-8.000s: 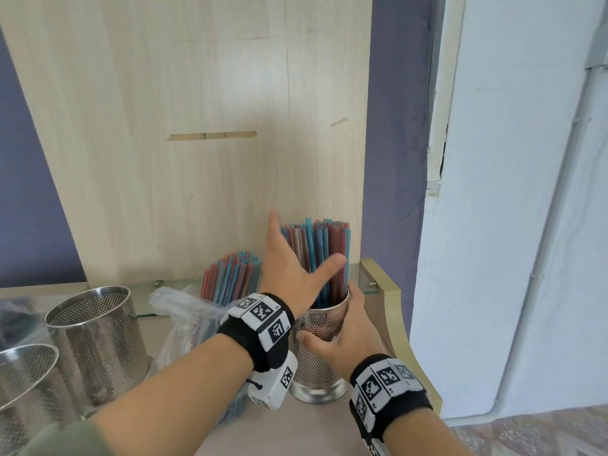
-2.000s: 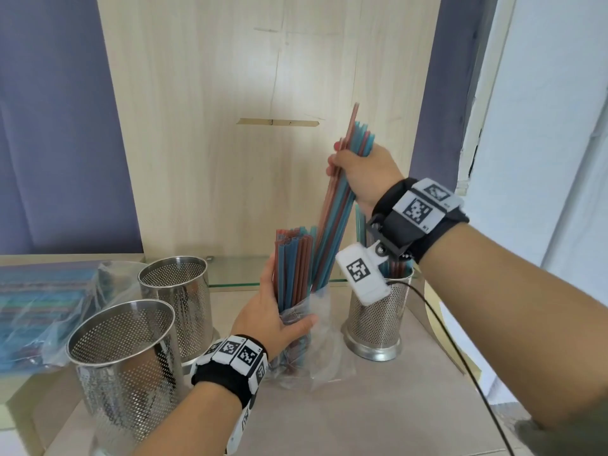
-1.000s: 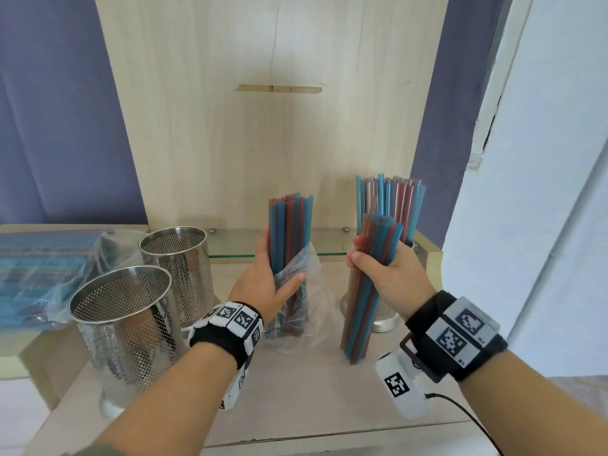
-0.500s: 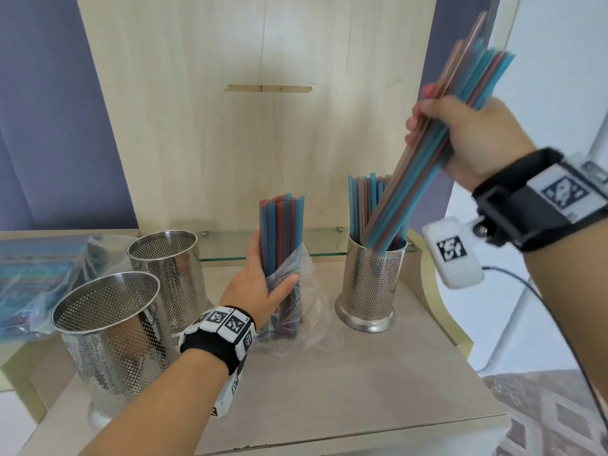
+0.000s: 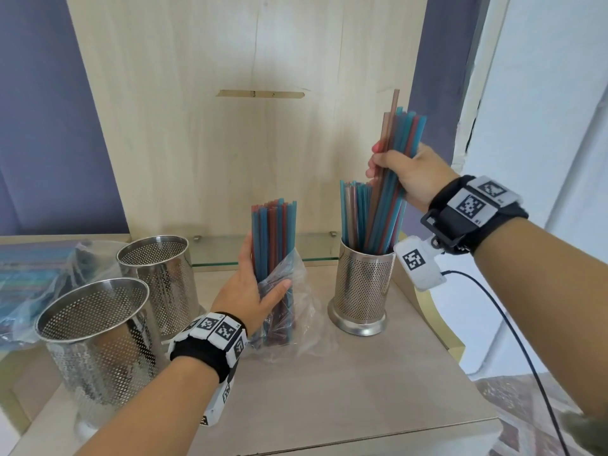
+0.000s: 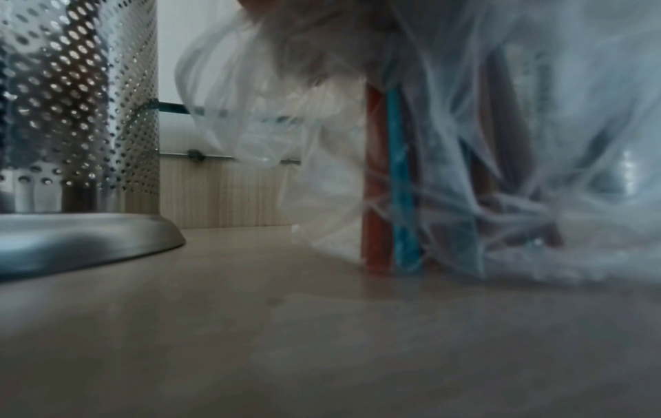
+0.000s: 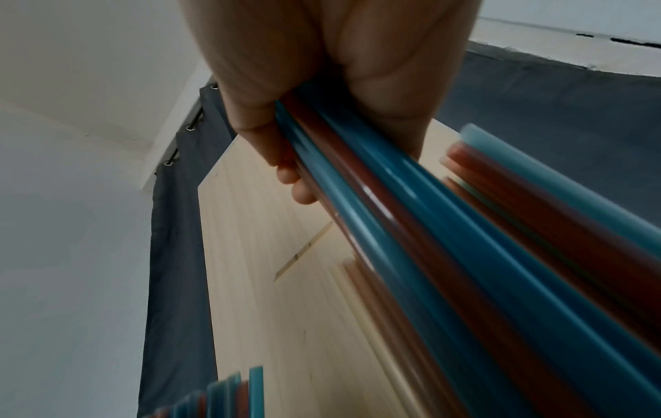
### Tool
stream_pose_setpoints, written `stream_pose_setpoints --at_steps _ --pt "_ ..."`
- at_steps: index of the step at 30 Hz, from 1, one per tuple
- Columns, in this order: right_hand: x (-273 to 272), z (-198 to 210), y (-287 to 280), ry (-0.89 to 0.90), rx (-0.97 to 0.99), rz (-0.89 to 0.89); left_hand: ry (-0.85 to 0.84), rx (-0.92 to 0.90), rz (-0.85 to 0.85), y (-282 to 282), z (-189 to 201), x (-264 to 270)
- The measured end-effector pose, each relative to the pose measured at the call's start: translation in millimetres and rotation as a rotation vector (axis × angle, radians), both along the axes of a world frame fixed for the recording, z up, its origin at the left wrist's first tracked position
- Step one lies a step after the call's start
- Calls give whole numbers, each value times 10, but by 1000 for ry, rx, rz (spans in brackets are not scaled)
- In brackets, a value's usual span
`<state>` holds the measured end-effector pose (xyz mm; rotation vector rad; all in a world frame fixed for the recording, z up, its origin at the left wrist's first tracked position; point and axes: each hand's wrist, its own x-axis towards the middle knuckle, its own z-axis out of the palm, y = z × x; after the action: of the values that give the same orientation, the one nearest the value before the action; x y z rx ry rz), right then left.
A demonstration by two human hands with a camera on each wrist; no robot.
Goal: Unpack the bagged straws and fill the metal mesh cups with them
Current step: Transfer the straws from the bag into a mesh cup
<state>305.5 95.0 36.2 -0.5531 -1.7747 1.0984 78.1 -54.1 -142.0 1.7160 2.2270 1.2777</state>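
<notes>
My right hand (image 5: 399,171) grips a bunch of blue and red straws (image 5: 393,166), lower ends inside the right mesh cup (image 5: 363,284), which holds other straws (image 5: 353,205). In the right wrist view the fingers (image 7: 282,147) wrap the same bunch of straws (image 7: 411,226). My left hand (image 5: 250,291) holds a clear plastic bag (image 5: 296,311) upright on the shelf, with bagged straws (image 5: 273,238) sticking out of its top. The left wrist view shows the bag (image 6: 500,141) and its straw ends (image 6: 390,181) standing on the shelf.
Two empty mesh cups (image 5: 95,340) (image 5: 158,274) stand at the left; the base of one mesh cup (image 6: 78,141) appears in the left wrist view. Another bag of straws (image 5: 29,278) lies at far left. A wooden back panel (image 5: 246,110) and glass strip (image 5: 263,251) stand behind.
My right hand has come down and left, from a raised tilt, lowering its straws deeper into the right cup and more upright. The left hand still holds the bag in place.
</notes>
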Motion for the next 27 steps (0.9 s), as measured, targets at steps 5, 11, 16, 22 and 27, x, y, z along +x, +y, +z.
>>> stream_pose_setpoints --at_steps 5,11,16,22,27 --pt "-35 -220 33 -11 -41 12 15 -19 22 -4 20 22" --pt "-67 -507 59 8 -110 13 7 -8 14 3 -5 1" --pt "-92 -601 22 38 -121 -20 9 0 12 11 -17 -15" --pt "-138 -547 -17 -147 65 -257 7 -13 31 -3 -3 7" --pt "-99 -493 -87 -245 451 -500 9 -19 27 -5 5 7"
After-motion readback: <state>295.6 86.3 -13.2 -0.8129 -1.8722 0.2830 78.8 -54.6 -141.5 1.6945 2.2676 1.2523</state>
